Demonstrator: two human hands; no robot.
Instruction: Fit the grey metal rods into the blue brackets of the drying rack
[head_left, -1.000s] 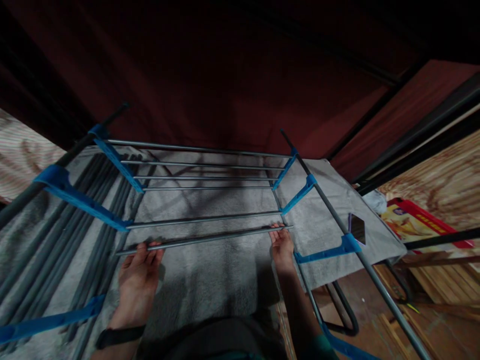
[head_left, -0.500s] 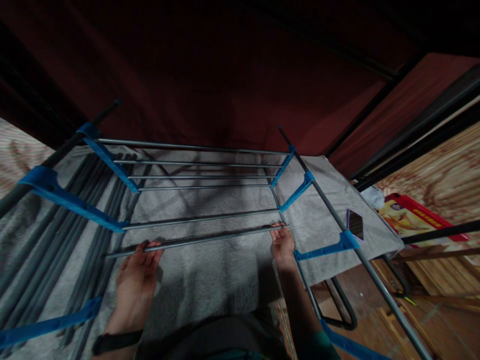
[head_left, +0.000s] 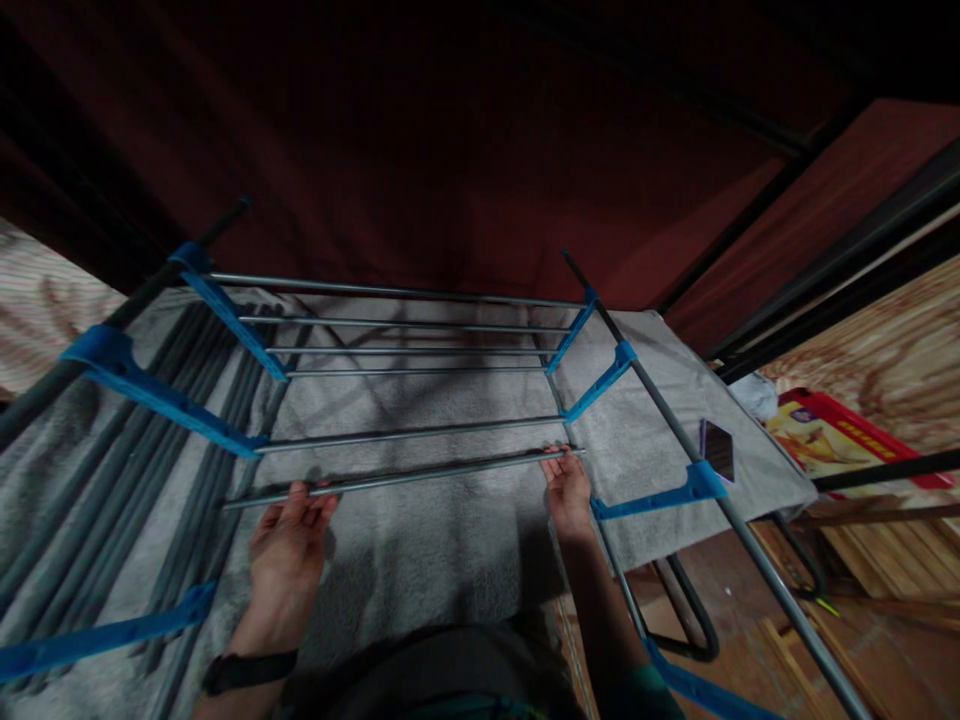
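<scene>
A thin grey metal rod [head_left: 420,474] lies level across the middle of the view, held at both ends. My left hand [head_left: 289,545] grips it near its left end, fingers curled over it. My right hand [head_left: 568,490] pinches its right end, close to the rack's right side rail [head_left: 675,425]. The rod sits just in front of a fitted grey rod [head_left: 409,434] of the rack, which runs between blue plastic brackets [head_left: 161,395]. Farther back, several more rods [head_left: 405,322] span another pair of blue brackets. A black band circles my left wrist.
A grey towel [head_left: 420,560] covers the surface under the rack. Several loose grey tubes [head_left: 112,480] lie at the left. A dark phone [head_left: 718,450] rests on the towel's right side. A red box [head_left: 840,440] and wooden planks [head_left: 892,560] are at the right. A dark red curtain hangs behind.
The view has swung slightly left and back. Both hands keep hold of the rod; my left hand has slid a little to the right along it.
</scene>
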